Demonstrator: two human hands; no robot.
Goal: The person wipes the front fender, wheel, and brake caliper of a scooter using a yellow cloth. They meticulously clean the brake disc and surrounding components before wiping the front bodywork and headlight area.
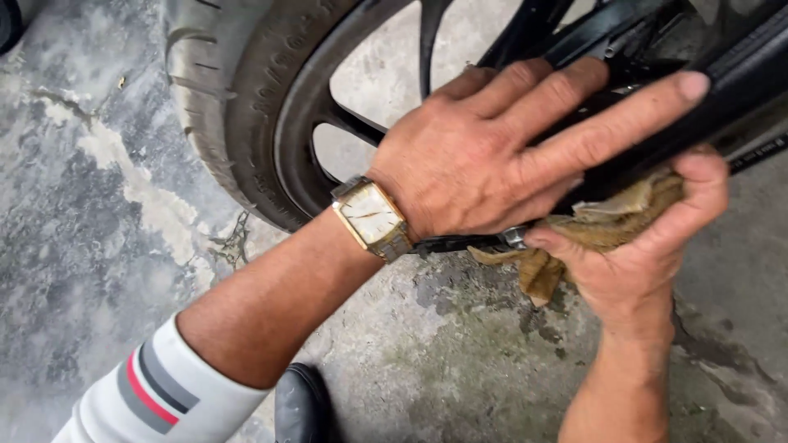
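The left hand (pixel 484 152) lies flat, palm down, over a black bar (pixel 739 82) of a motorbike frame, its fingers stretched out almost straight and spread along the top of the bar rather than curled around it, so it presses on the bar but grips nothing. The right hand (pixel 640 246) comes up from below, fingers bent closed around a crumpled brown rag (pixel 591 230), pinching it against the underside of the same bar. The bar's long axis runs from lower left to upper right across the view, and the two hands sandwich it, left above and right below, with the rag touching the metal just beside a small silver bolt end (pixel 515 237). A loose corner of the rag hangs down toward the stained concrete floor (pixel 98 246). Behind the left hand stands the tyre (pixel 222 107) with its dark spoked rim (well apart from the rag). A gold square watch (pixel 371 217) sits on the left wrist.
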